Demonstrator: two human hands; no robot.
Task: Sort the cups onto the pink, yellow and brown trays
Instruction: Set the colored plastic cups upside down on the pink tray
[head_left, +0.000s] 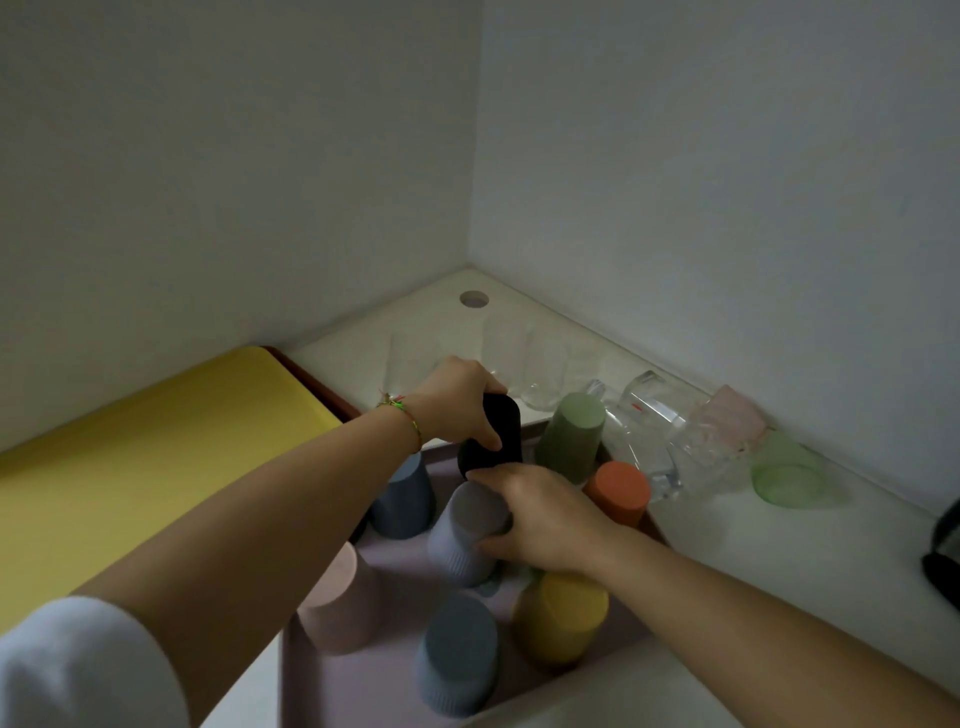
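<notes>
Risk of toppling is what we judge here: our left hand grips the black cup and our right hand grips the lilac cup over the crowded pink tray, where neighbouring cups stand close.

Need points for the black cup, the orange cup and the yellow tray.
black cup (503, 422): head view, upper side wall.
orange cup (621, 488): head view, upturned base.
yellow tray (156, 447): head view, bare flat surface.
</notes>
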